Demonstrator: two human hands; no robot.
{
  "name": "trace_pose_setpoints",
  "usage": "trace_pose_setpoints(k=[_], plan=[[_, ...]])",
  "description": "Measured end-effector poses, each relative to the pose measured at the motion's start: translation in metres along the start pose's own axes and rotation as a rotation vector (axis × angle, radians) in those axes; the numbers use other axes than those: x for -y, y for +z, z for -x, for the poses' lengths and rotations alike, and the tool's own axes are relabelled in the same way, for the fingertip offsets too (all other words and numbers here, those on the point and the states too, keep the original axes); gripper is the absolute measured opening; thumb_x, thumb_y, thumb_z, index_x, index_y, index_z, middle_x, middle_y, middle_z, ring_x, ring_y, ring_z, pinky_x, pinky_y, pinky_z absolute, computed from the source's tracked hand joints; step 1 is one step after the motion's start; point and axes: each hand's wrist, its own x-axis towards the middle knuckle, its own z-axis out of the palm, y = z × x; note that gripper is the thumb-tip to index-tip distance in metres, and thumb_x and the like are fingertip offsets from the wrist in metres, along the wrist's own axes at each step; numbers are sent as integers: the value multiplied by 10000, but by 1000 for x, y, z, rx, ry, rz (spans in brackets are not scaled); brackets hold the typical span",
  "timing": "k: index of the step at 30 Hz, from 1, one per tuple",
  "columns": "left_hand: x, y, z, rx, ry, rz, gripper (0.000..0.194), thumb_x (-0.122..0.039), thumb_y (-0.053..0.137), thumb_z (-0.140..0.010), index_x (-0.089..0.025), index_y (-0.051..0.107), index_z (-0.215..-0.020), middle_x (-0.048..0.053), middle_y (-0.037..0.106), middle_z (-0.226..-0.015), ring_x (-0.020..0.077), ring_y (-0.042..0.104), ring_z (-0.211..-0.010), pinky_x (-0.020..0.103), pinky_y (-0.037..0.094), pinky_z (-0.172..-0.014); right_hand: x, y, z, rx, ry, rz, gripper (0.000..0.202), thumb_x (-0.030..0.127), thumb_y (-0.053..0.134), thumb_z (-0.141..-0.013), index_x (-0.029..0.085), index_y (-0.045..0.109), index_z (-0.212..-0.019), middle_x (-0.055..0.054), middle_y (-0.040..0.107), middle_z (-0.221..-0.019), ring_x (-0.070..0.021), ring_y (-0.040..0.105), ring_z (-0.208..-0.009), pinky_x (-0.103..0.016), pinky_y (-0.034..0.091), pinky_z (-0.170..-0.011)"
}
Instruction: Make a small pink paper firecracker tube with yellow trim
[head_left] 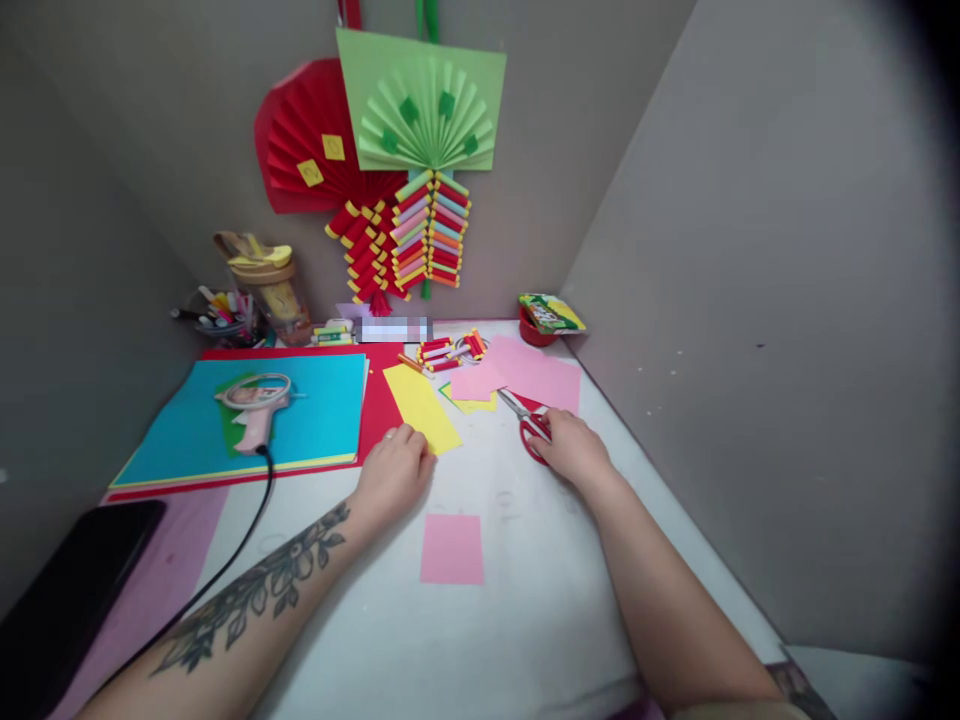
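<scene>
Scissors [523,414] lie toward the desk's [540,610] right edge, tips at the pink sheets [540,370]. Right hand [577,448] grips the red handles. Left hand [395,468] rests curled by the yellow strip's [421,405] near end; cannot tell how far closed. Scissors: likely rigid, fairly light, smooth; best held by the loops, clear of the blades. Pink square [453,549], toward the near edge: probably feather-light, easily creased; pinch a corner.
</scene>
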Motion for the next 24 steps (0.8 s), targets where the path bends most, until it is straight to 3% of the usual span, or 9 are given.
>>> trace_pose_setpoints(k=[4,7,10,13,18,21,24], plan=[[3,-1,-2,8,-9,91,191,-270,406,-856,-172,537,-757,68,560,-845,209,516,-825,327,394,-709,-13,-8,2,76,-1,-14,277,344,590,-732,165,583,-944,-107,642,-953,-219,587,-837,-270,370,-624],[9,-4,-1,26,5,152,204,-269,403,-850,-173,549,-746,67,563,-827,202,520,-815,320,401,-699,-26,-18,6,100,-35,-153,174,307,566,-734,167,606,-829,-82,653,-820,-193,589,-721,-258,362,-572],[14,-6,-1,31,24,175,215,-274,407,-845,-171,562,-736,67,563,-815,197,522,-806,316,410,-703,-33,-21,11,97,-94,-427,150,242,504,-752,172,584,-858,-38,646,-743,-157,575,-631,-240,384,-549],[15,-7,-1,19,28,157,213,-269,422,-836,-168,583,-742,72,564,-823,198,522,-807,322,414,-720,-24,-15,14,54,-196,-568,189,215,508,-745,178,531,-929,-29,648,-810,-146,581,-675,-229,418,-591],[15,-4,-2,21,64,206,183,-231,430,-842,-187,608,-846,64,585,-891,196,535,-870,310,429,-750,0,-2,15,88,-371,-482,223,272,568,-737,192,519,-939,-33,649,-860,-152,583,-724,-234,413,-624],[17,-1,-1,14,108,230,212,-233,418,-865,-201,625,-897,57,599,-925,191,541,-897,307,431,-770,2,-1,14,94,-401,-405,228,272,587,-720,199,532,-929,-30,650,-870,-157,581,-736,-246,401,-657],[19,2,-1,13,151,241,257,-246,393,-891,-213,642,-944,56,603,-933,187,542,-898,301,432,-763,-3,-2,13,108,-439,-338,370,297,642,-669,193,539,-1008,-54,634,-968,-184,580,-842,-278,388,-743]])
